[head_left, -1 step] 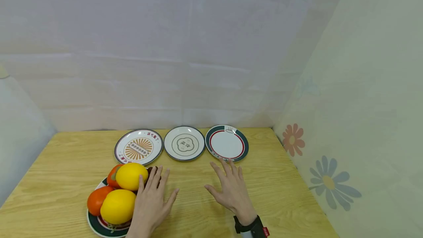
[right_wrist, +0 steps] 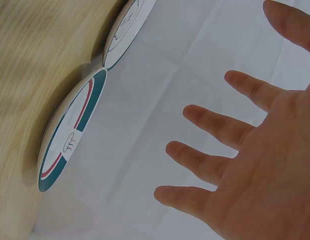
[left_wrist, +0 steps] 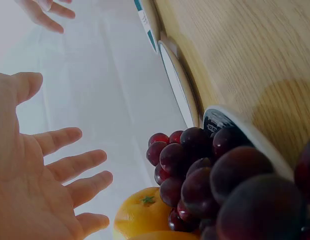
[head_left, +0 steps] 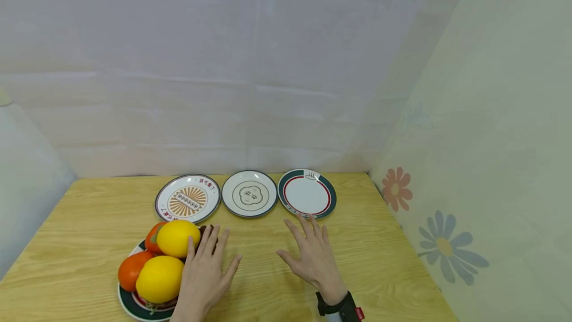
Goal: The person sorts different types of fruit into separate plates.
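My left hand [head_left: 206, 273], fingers spread, is nearest the plate of fruit [head_left: 130, 310] and overlaps its right side in the head view. Two yellow fruits [head_left: 160, 279] lie on this green-rimmed plate beside two orange-red fruits [head_left: 134, 271]. A bunch of dark red grapes [left_wrist: 195, 170] is mostly hidden behind my left hand in the head view. The left wrist view shows a gap between my palm and the grapes, with an orange fruit [left_wrist: 145, 212] with a small green top beside them. My right hand [head_left: 313, 257] hovers with fingers apart and holds nothing, in front of a green-rimmed plate [head_left: 308, 195].
Along the back of the wooden table [head_left: 380, 257] stand a plate with an orange sunburst [head_left: 187, 200], a smaller plate with a flower outline [head_left: 249, 194] and the green-rimmed one. White cloth [head_left: 223, 128] hangs behind; a flower-printed sheet [head_left: 447, 163] borders the right side.
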Tool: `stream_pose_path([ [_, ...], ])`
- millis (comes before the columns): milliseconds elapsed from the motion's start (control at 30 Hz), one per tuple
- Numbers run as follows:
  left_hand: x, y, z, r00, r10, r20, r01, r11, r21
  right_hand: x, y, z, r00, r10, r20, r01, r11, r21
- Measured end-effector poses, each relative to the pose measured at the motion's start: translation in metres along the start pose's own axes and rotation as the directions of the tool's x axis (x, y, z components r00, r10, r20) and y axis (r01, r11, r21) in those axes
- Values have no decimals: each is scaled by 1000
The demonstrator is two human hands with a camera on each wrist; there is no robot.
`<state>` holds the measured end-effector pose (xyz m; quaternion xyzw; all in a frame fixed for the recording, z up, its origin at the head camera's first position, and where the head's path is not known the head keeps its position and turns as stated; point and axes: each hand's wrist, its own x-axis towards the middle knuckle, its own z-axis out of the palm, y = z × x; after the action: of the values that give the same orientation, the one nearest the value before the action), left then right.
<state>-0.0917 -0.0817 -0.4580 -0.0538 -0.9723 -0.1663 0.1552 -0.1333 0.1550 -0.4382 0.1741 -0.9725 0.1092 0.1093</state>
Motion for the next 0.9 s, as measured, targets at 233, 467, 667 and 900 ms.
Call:
stream_pose_path([
  [233,0,-4,0,1000,-17,2,17,1000,-9,0,0,2,1000,-14,-3,14,1000,15],
  [467,1,-9,-11,999,-44,3,44,999,3,1,-2,1,1000,-23,-4,23,999,28],
  [667,13,-28,-28,992,-110,-56,113,992,59,1,-1,4,999,-37,-5,37,999,31],
  [900,20,-44,-38,966,-245,83,237,967,92,1,-3,6,998,-46,39,43,997,62],
])
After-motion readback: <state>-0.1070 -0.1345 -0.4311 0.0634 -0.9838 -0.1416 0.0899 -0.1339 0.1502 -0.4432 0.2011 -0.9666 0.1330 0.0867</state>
